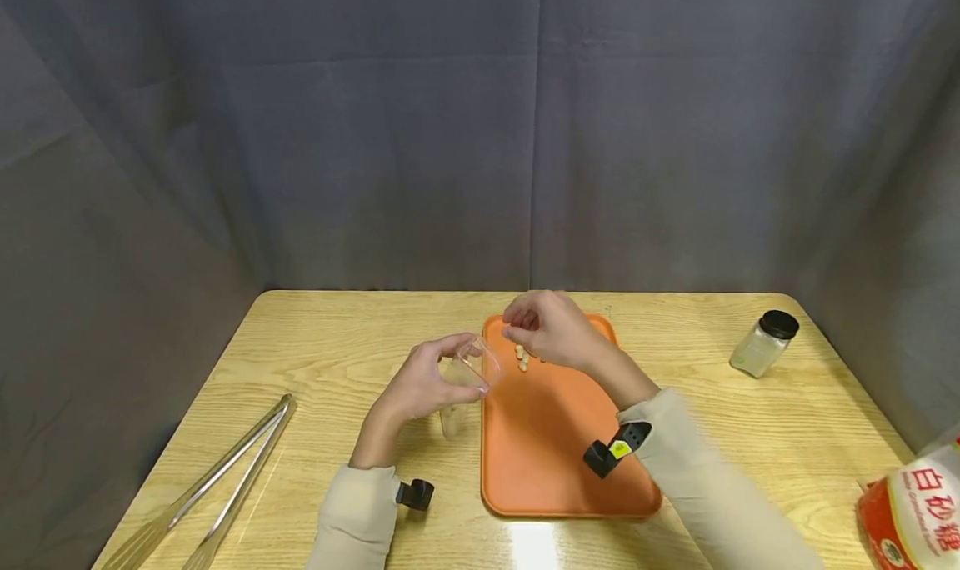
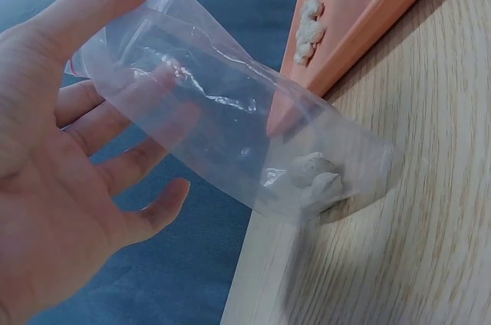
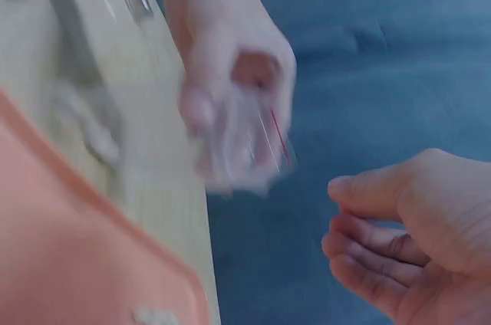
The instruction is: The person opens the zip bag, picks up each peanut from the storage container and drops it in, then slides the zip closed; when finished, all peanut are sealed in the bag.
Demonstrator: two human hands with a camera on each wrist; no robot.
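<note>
My left hand (image 1: 429, 380) holds a clear zip bag (image 2: 222, 122) by its mouth, thumb on one side and fingers on the other, just left of the orange tray (image 1: 540, 445). A few pale beige lumps (image 2: 316, 175), resembling unshelled peanuts, lie in the bag's lower end. More such lumps (image 1: 522, 357) sit in a short row near the tray's far left. Above them is my right hand (image 1: 555, 330). In the right wrist view its fingers (image 3: 376, 271) are loosely bent, with the thumb near the index finger and nothing visible between them.
Metal tongs (image 1: 232, 478) lie at the table's left. A glass jar with a black lid (image 1: 765, 342) leans or lies tilted at the far right. A red and white sugar bag (image 1: 915, 507) stands at the right front corner. Dark curtains (image 1: 390, 137) surround the table.
</note>
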